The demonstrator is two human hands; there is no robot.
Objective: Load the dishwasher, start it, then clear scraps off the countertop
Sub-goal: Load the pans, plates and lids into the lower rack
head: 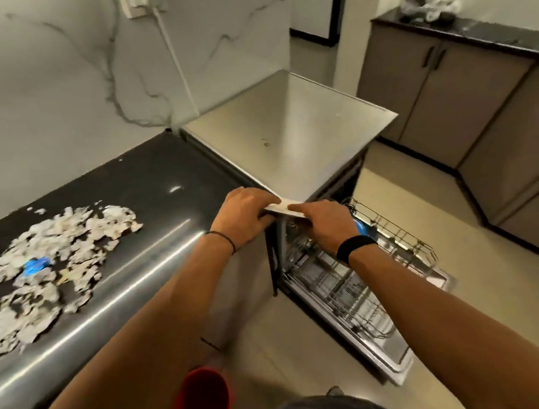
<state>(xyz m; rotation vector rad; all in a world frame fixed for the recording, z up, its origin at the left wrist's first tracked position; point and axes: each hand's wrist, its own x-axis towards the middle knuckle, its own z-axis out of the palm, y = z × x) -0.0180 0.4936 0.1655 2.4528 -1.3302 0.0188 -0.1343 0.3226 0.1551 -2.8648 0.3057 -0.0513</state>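
We hold a flat white item (282, 208) at the countertop (149, 182) corner, left hand (246, 211) and right hand (323, 222) both gripping it, above the open dishwasher (395, 353); scraps (54, 252) lie left.

A dark, glossy countertop (149, 188) runs from the lower left toward the middle. A wide heap of pale torn scraps (55, 265) lies on its left part, with a small blue scrap (35, 266) among them. Touching its far end is the dishwasher top (287, 127), brushed steel, bearing one tiny speck (265, 143). On the beige floor (287, 343) below the counter edge stands a red bucket (202, 396)
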